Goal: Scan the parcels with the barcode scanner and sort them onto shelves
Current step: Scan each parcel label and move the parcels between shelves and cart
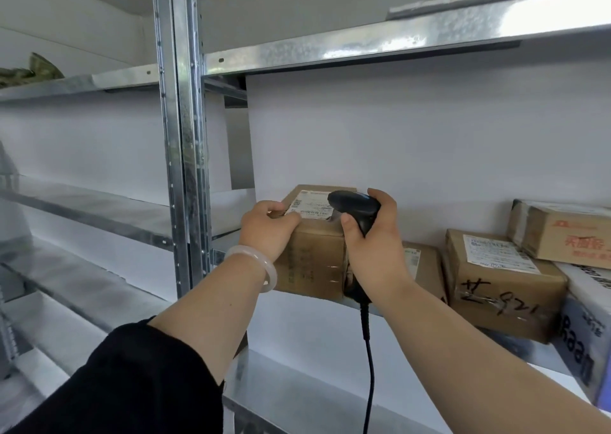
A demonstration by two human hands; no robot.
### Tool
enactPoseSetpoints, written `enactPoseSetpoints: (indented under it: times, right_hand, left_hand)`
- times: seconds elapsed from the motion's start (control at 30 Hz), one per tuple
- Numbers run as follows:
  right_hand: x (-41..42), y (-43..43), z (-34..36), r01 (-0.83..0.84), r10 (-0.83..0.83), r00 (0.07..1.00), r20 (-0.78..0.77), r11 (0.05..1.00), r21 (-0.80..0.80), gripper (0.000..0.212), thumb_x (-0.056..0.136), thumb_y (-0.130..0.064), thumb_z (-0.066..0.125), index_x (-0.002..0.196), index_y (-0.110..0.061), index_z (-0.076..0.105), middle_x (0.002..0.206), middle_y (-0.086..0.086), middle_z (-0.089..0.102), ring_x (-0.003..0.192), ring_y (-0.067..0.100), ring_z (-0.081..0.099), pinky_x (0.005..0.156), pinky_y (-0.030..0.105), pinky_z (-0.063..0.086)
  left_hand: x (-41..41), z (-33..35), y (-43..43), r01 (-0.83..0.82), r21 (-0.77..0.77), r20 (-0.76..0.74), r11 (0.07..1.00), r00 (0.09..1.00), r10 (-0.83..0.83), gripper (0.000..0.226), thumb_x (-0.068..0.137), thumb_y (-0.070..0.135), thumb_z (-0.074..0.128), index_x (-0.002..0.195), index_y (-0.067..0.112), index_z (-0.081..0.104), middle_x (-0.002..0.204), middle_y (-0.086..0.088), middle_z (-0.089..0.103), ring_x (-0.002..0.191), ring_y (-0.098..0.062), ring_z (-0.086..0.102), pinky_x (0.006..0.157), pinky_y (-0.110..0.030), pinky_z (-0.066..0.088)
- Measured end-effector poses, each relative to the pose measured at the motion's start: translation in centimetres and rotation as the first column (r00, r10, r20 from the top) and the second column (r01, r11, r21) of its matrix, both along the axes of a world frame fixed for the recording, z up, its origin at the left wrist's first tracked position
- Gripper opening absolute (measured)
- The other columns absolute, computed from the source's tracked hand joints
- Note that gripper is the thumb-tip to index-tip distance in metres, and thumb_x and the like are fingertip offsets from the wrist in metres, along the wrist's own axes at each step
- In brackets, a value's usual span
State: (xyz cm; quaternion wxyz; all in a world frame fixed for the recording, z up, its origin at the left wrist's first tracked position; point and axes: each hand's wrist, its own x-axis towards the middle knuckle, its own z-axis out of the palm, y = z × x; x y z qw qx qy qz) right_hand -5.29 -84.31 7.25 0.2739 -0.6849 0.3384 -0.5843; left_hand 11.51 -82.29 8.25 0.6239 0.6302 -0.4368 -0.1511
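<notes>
On the middle shelf (231,233) of the right bay, just right of the steel upright (185,136), stands the brown parcel (310,261) you are working on, at the shelf's front edge. Your left grip (267,225) is curled over its top left corner, fingertips on the white label (309,207). Your right grip (370,245) is wrapped round the black barcode scanner (355,207), whose head hangs just above that label, and its cable (368,367) drops straight down. A pale bangle (261,265) circles your left wrist above a black sleeve (132,384). To the right on the same shelf lie a flat parcel (423,265), a box with handwriting (502,284), a red-printed box (562,231) stacked partly on it, and a white box (588,327) at the frame's edge.
</notes>
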Motion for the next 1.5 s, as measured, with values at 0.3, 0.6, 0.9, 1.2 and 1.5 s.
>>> enactPoseSetpoints:
  times: [0.3,0.6,0.9,1.2,1.5]
  right_hand:
    - [-0.2,4.7,-2.6,-0.091,0.095,0.993,0.067,0.994,-0.055,0.048,0.095,-0.028,0.057,0.124,-0.05,0.027,0.116,-0.016,0.055,0.099,0.014,0.062,0.082,0.033,0.056]
    - [-0.3,8.4,-7.4,-0.212,0.22,0.973,0.063,0.971,-0.113,0.049,0.093,-0.015,0.061,0.134,-0.027,0.038,0.115,-0.031,0.044,0.106,-0.022,0.044,0.082,-0.003,0.034]
    - [-0.8,9.8,-11.5,-0.279,0.279,0.96,-0.016,0.958,-0.062,0.051,0.093,-0.027,0.059,0.126,-0.053,0.031,0.114,-0.04,0.046,0.092,0.016,0.063,0.078,0.031,0.055]
    - [-0.7,10.2,-13.4,-0.38,0.367,0.919,-0.145,0.922,-0.07,0.051,0.091,-0.026,0.06,0.125,-0.05,0.031,0.122,-0.027,0.049,0.106,-0.004,0.057,0.084,0.01,0.046]
    - [0.1,10.9,-14.5,-0.45,0.407,0.85,-0.334,0.891,-0.059,0.055,0.09,-0.026,0.064,0.121,-0.055,0.029,0.119,-0.023,0.051,0.107,-0.007,0.053,0.083,0.005,0.043]
  left_hand:
    - [0.1,-2.9,5.7,0.119,-0.068,-0.177,0.991,0.976,-0.129,0.048,0.082,0.019,0.076,0.127,0.025,0.06,0.115,0.003,0.069,0.103,-0.019,0.066,0.09,-0.035,0.055]
    - [-0.4,-8.3,10.9,0.125,-0.07,-0.143,0.99,0.981,-0.134,0.077,0.068,0.03,0.089,0.131,0.04,0.045,0.118,0.016,0.065,0.117,-0.01,0.059,0.106,-0.041,0.046]
    - [-0.4,-13.2,14.3,0.167,-0.08,-0.097,0.983,0.98,-0.174,0.114,0.071,0.01,0.087,0.154,0.041,0.016,0.138,0.018,0.053,0.127,-0.006,0.053,0.106,-0.037,0.047]
    - [1.3,-16.4,16.4,0.034,-0.095,-0.094,0.995,0.995,-0.043,0.102,0.07,0.001,0.085,0.144,0.044,0.029,0.138,0.017,0.053,0.126,-0.004,0.054,0.101,-0.027,0.049]
    - [2.2,-19.6,18.5,-0.044,-0.021,-0.052,0.999,0.998,0.042,0.099,0.071,-0.009,0.08,0.141,0.037,0.028,0.123,0.024,0.052,0.111,0.01,0.055,0.081,-0.007,0.048]
